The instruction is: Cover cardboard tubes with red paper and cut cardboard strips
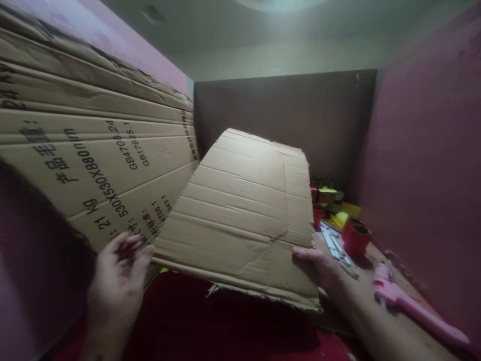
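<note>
A brown cardboard piece with creases across it and ragged edges is tilted up in front of me. My right hand grips its right edge, the thumb on top and the other fingers hidden behind. At the piece's lower left corner is my left hand, its fingers loosely curled and the thumb apart from them. The left thumb is close to that corner; whether it touches, I cannot tell. Behind the left hand stands a large cardboard sheet with black printed text.
On the right surface lie a pink glue gun, red tape rolls and pale strip-like tools. Yellow items are farther back. Pink walls stand on both sides. A dark red surface is below the cardboard.
</note>
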The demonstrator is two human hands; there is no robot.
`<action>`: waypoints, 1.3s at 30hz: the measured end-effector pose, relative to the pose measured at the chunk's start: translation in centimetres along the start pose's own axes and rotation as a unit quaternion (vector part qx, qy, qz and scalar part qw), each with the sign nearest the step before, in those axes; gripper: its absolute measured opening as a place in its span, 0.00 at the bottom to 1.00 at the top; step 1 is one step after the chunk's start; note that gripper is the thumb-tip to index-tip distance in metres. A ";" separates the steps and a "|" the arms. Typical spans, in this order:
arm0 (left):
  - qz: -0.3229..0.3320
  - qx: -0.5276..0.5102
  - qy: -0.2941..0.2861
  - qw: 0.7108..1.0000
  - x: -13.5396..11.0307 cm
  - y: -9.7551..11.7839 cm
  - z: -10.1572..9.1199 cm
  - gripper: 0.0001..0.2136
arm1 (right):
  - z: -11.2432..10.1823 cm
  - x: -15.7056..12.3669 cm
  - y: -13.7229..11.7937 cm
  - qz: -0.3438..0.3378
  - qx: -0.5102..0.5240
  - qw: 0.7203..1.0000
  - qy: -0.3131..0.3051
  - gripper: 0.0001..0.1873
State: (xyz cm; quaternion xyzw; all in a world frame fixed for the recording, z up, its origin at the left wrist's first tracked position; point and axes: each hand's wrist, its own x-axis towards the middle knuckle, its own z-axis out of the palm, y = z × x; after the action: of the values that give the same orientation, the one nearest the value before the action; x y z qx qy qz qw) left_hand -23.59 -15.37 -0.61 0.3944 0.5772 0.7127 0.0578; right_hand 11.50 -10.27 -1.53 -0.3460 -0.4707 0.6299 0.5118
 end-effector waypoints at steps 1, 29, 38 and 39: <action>-0.056 -0.030 -0.043 0.997 0.4 0.4 0.6 0.25 | -0.1 0.0 -0.1 -0.006 0.005 1.000 -0.004 0.26; -0.306 -0.188 -0.397 0.845 1.8 -0.9 5.1 0.25 | -2.2 0.3 -2.5 0.004 -0.034 0.998 -0.049 0.25; -0.279 -0.225 -0.301 0.884 1.4 0.9 6.4 0.17 | -3.1 0.8 -2.4 -0.051 0.034 0.998 0.028 0.19; -0.267 -0.222 -0.281 0.895 1.4 1.2 6.8 0.16 | -2.9 1.1 -2.3 -0.063 0.034 0.997 0.032 0.19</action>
State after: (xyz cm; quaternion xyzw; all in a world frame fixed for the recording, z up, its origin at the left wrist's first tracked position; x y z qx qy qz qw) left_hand -19.81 -9.70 1.33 0.3860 0.4469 0.6398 0.4919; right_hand 14.66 -8.47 -0.19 -0.3184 -0.4532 0.6002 0.5770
